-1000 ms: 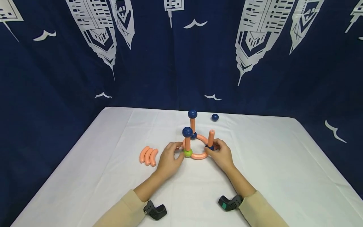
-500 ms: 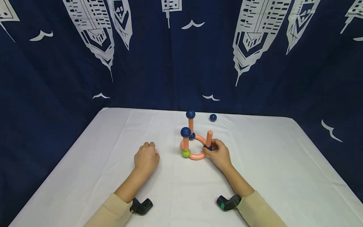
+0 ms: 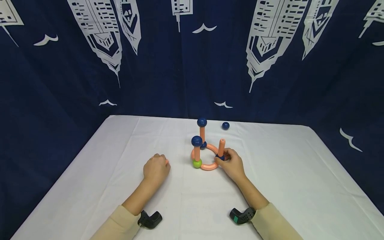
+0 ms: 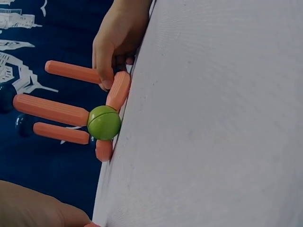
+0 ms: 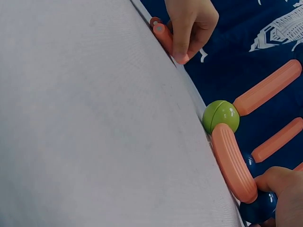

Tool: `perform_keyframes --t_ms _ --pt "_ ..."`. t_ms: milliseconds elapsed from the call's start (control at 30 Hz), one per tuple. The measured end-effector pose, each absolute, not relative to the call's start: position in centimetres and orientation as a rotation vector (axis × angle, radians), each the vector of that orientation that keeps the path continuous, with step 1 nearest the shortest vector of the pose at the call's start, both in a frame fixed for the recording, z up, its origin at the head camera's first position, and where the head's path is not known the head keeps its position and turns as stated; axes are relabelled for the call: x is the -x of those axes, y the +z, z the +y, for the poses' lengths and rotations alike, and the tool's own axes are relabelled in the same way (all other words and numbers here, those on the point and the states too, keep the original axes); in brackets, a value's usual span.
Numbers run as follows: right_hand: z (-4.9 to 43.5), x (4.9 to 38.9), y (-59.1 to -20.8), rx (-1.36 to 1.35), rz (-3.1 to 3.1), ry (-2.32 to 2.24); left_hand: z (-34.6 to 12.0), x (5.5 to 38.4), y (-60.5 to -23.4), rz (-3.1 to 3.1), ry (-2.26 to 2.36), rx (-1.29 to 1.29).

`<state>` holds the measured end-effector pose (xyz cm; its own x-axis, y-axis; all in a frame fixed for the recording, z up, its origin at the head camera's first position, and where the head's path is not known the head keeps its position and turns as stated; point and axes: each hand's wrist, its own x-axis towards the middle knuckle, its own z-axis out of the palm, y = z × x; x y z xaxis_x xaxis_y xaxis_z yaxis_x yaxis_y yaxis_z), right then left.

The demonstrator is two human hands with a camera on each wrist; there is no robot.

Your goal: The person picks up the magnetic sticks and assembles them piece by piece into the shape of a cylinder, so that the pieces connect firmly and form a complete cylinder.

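Observation:
A frame of magnetic building pieces stands on the table: curved orange rods (image 3: 209, 167) form a ring with a green ball (image 3: 197, 163) at its near left. Upright orange rods topped by blue balls (image 3: 196, 141) rise from the green ball and from the back. My right hand (image 3: 234, 166) pinches the dark blue ball (image 5: 259, 208) at the ring's right, below a bare upright rod (image 3: 221, 147). Left of the frame, my left hand (image 3: 156, 169) pinches a curved orange rod (image 5: 163, 37) at table level. Other curved rods there are mostly hidden by the hand.
A loose blue ball (image 3: 225, 125) lies near the back edge of the white-covered table (image 3: 279, 160). Behind it hangs a dark blue curtain (image 3: 192, 73) with white building prints. Black cameras (image 3: 150, 219) sit on both wrists.
My left hand has left the green ball's side and moved left onto the curved orange rods, now covering them. My right hand has stayed on its blue ball.

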<state>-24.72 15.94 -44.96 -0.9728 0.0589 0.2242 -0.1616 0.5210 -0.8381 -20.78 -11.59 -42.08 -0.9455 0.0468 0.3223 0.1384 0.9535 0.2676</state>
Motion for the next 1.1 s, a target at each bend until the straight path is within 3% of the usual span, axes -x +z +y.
perform_keyframes --t_ms 500,900,1100 --pt "15.9 24.6 -45.1 -0.091 -2.528 1.422 -11.6 22.3 -40.3 -2.686 -1.362 0.059" --pt "16.0 24.7 -45.0 -0.091 -2.528 1.421 -8.8 28.2 -35.8 -2.565 -1.500 0.155" --pt "16.0 24.7 -45.2 -0.097 -2.540 1.402 -7.6 29.6 -34.6 -2.618 -1.567 0.175"
